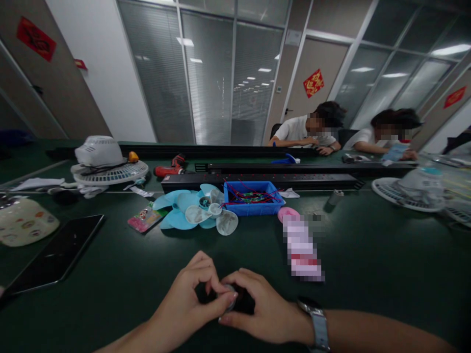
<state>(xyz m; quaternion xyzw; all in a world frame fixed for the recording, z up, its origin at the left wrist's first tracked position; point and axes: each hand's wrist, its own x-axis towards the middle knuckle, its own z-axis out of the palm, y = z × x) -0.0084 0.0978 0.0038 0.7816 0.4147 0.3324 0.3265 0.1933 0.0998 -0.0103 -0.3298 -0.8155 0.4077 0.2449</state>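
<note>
Low in the middle of the head view, my left hand (193,289) and my right hand (263,306) meet over the green table (140,274). A small round greyish piece (231,293) is pinched between the fingertips of both. Fingers cover most of it, so its kind cannot be made out. My left thumb and index finger press on its near side, while the right fingers curl around its far side. A watch with a grey band (318,321) is on my right wrist.
Beyond my hands lie light-blue fan blades (184,211), a blue bin (252,208) of wired parts and a pink object (301,245). A tablet (59,250) is at left. Further back are a fan housing (99,154), a red drill (171,167), black power strips (294,180) and two people.
</note>
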